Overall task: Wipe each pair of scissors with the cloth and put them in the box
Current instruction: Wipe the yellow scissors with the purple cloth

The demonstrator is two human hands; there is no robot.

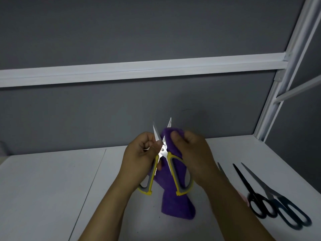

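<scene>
**A:** Setting, big things first?
**B:** White tabletop [43, 188] and a grey wall with a white rail [139, 71] across it. No box is in view.

**A:** The cloth?
**B:** Purple cloth [173, 206]. Its upper end is folded over the right blade of the yellow scissors [162, 150]. The rest hangs behind their handles and seems to reach the tabletop.

**A:** Hands?
**B:** Left hand [139, 153], left of the yellow scissors, has its fingers curled round their left half just beside the pivot. Right hand [194, 150], right of them, pinches the cloth onto the right blade with thumb and fingers.

**A:** How do they lie?
**B:** Held up off the tabletop, blades apart in a V. The tips point up and away from the person, and the handle loops sit low and near. Only the right blade's tip shows above the cloth.

**A:** What does the next stroke turn on?
**B:** My read is that the wrapped blade runs upward from the right hand. The pinch would slide along that axis toward the tip while the left hand steadies.

**A:** What waits?
**B:** Well to the right of the yellow scissors, black scissors [257, 204] and dark-handled scissors [286, 211] lie side by side, closed, tips pointing away. Between those and the yellow scissors, a grey blade [221, 169] shows past the right forearm, its handle hidden. The right hand is nearer all three.

**A:** Writing?
**B:** None legible.
</scene>
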